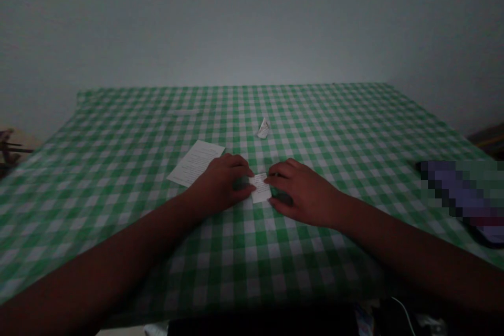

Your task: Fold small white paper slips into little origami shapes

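A small folded slip of white paper lies on the green-and-white gingham tablecloth, just in front of me. My left hand comes at it from the left, and its fingertips grip the slip's left end. My right hand presses its fingertips on the slip's right end. A larger printed sheet of paper lies flat just beyond my left hand, its corner partly hidden by that hand. A small crumpled piece of white paper rests farther back.
A dark flat object, partly pixelated and possibly a phone, lies at the right edge of the cloth. A pale wall rises behind the table. A thin white cable shows below the near edge.
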Demonstrator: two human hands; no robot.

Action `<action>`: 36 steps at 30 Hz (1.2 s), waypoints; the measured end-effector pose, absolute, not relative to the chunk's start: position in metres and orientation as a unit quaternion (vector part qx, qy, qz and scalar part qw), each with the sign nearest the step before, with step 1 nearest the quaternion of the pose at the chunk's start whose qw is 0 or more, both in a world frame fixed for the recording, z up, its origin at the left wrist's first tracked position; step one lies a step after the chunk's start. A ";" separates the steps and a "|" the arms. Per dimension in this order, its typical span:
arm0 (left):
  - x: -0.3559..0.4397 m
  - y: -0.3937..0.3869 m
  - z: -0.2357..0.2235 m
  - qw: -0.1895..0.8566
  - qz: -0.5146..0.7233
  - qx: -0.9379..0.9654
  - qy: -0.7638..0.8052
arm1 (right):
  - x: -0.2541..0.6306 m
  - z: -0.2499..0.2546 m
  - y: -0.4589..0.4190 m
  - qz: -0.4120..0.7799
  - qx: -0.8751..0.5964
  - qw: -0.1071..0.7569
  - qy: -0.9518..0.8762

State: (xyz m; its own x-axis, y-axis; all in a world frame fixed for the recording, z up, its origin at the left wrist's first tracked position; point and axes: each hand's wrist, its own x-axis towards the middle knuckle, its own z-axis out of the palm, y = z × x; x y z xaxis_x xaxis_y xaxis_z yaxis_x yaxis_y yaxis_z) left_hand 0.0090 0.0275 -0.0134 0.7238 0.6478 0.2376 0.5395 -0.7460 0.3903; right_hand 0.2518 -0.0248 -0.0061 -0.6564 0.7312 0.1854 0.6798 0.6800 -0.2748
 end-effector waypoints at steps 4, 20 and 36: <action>0.010 0.027 -0.015 0.147 0.191 0.910 0.336 | 0.249 -0.006 -0.027 0.102 -0.338 0.141 -0.925; 0.001 0.037 -0.003 0.229 0.161 0.912 0.301 | 0.248 -0.014 -0.024 0.112 -0.319 0.159 -0.927; -0.012 0.040 0.009 0.172 0.073 0.955 0.229 | 0.244 -0.008 -0.027 0.121 -0.330 0.129 -0.927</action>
